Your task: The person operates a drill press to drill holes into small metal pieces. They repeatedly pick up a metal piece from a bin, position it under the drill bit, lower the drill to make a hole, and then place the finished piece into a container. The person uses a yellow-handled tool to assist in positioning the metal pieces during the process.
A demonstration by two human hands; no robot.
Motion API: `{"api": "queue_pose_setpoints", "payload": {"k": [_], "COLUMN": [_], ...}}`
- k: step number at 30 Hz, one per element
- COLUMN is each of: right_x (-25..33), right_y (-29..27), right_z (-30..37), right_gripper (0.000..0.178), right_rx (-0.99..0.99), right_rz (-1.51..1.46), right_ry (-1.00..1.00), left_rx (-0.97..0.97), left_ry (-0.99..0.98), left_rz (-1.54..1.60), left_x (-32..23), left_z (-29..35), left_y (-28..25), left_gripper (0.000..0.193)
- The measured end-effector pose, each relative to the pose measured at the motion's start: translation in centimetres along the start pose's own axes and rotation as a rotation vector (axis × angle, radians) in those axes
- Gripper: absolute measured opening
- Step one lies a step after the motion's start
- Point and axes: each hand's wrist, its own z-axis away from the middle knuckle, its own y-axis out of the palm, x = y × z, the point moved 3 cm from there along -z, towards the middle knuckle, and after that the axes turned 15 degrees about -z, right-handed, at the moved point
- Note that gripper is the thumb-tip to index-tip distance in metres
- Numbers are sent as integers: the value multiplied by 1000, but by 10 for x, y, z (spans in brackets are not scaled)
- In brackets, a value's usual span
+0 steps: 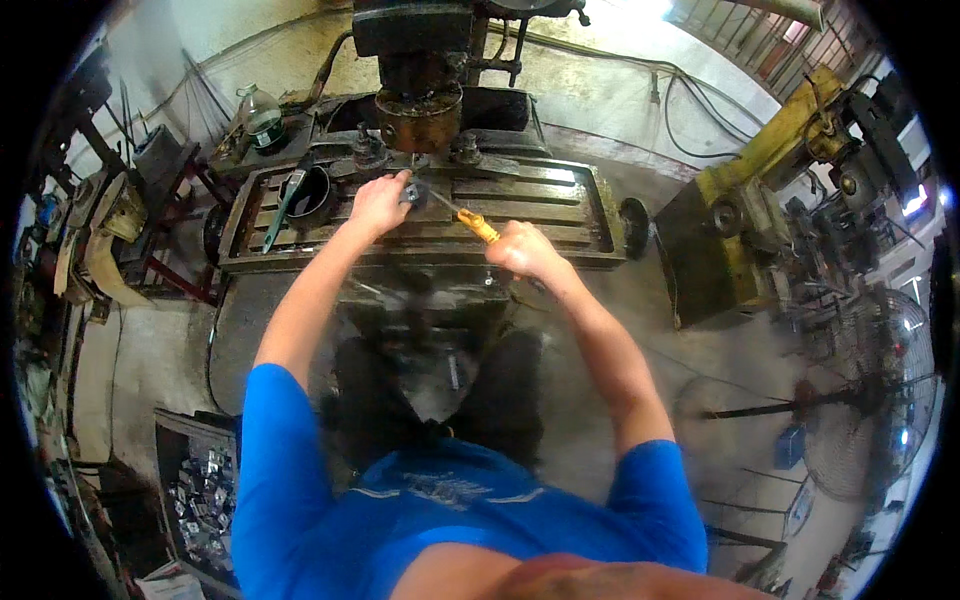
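Head view: The slotted steel machine table (pixel 575 235), oil-darkened and rectangular, lay across the upper centre of the frame, its parallel grooves edged by a raised rim. Near its middle, the bare left hand (pixel 380 205) had its fingers bent against a small, dark, angular metal piece (pixel 411 193); whether they pinched it could not be told. The bare right hand (pixel 520 249), right of centre, was closed around a slim tool with a glossy yellow handle (pixel 478 224), whose thin metal shaft slanted up-left toward the piece; contact at the tip could not be distinguished. Above hung a rust-brown, cylindrical machine head (pixel 420 122). To the left stood a dark, round, open-mouthed pot (pixel 318 190), a narrow green-handled brush (pixel 284 212) leaning beside it. At lower left, a dark bin (pixel 164 445) contained jumbled, shiny metal pieces (pixel 205 495).
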Motion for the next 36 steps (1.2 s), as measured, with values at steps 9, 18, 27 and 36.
{"api": "queue_pose_setpoints", "payload": {"k": [9,18,27,36], "right_x": [13,-75,-87,-114], "right_y": [-8,18,46,17], "right_z": [11,6,32,85], "right_gripper": [27,25,37,36], "right_rx": [181,40,-200,-254], "right_rz": [-185,-774,-187,-192], "right_ry": [82,-188,50,-49], "left_rx": [-43,-56,-117,-76], "left_ry": [-113,-173,-16,-23], "left_rz": [-186,-76,-62,-68], "left_x": [17,24,31,20], "left_z": [-4,8,25,-17], "left_y": [-1,1,-7,25], "left_gripper": [38,45,36,36]}}
